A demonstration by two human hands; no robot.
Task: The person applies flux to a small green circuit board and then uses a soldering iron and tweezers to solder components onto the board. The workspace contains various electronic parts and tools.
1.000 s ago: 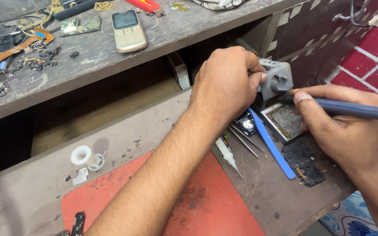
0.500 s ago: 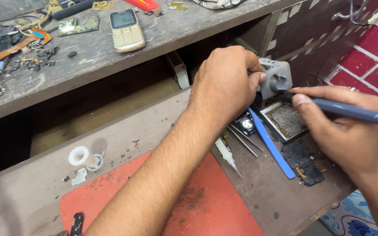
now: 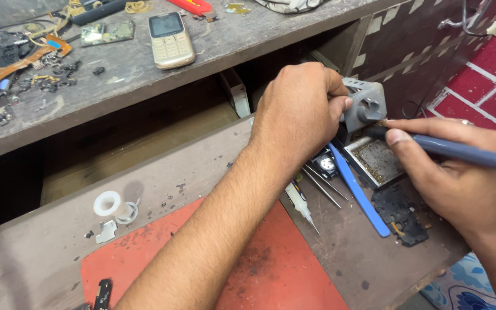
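tray: small square metal tray (image 3: 377,158) just right of the left hand, rim dark, floor covered in brownish gritty residue; sits under the grey holder
holder: grey blocky stand (image 3: 364,104) with a round hole, hard matte plastic or metal, touching the left hand's thumb side, directly above the tray
left hand: left hand (image 3: 299,115) comes in from lower left, forearm stretched diagonally, knuckles up, fingers curled together over something beneath; what they grip is hidden, thumb pressed against the holder
right hand: right hand (image 3: 460,183) right of the tray, palm down, thumb and fingers pinching the iron like a pen
iron: blue-grey soldering iron (image 3: 466,154), smooth round handle, tip end pointing left, meeting the holder's opening
pry tool: flat blue plastic strip (image 3: 358,192) lying slanted just left of the tray
probes: thin metal rods (image 3: 322,185) beside the strip, below the left hand
syringe: small clear syringe (image 3: 301,205) under the left wrist
board: dark circuit piece (image 3: 400,213) below the tray
mat: red worn mat (image 3: 259,275), scuffed, well left-below the tray
phone: beige keypad phone (image 3: 170,39) on the upper shelf, far from the tray
tape ring: white ring (image 3: 108,203) far left of the tray
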